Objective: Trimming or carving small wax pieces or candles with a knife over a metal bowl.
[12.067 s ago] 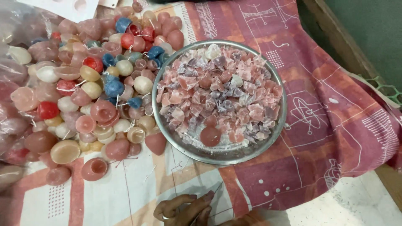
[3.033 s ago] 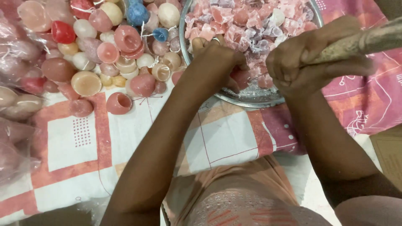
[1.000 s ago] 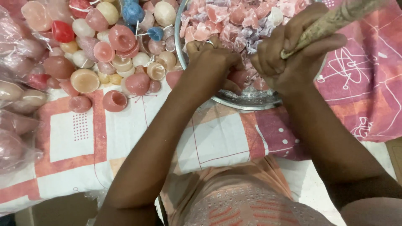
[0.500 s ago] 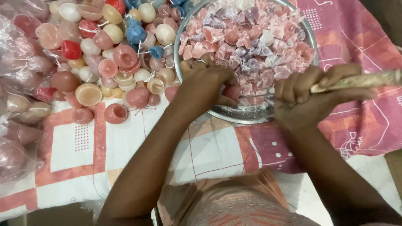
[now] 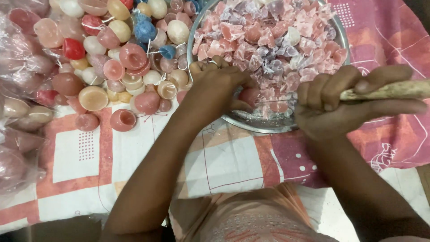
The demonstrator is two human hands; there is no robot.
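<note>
A round metal plate [image 5: 251, 122] holds a heap of pink and lilac wax chunks [image 5: 277, 40]. My left hand [image 5: 219, 85] rests over the plate's near rim, fingers curled around a round pink wax piece [image 5: 249, 96]. My right hand [image 5: 340, 105] is fisted on a rough wooden stick [image 5: 394, 89] that lies level and runs off to the right. A thin string or blade stretches from that fist toward the pink piece.
A pile of small round candles [image 5: 121, 54] in pink, cream, red and blue lies left of the plate. Clear plastic bags of more candles [image 5: 18, 112] sit at the far left. A pink and white patterned cloth [image 5: 233, 161] covers the surface.
My right hand has swung the stick down from a raised slant to nearly level and shifted right. My left hand has stayed at the plate's near rim.
</note>
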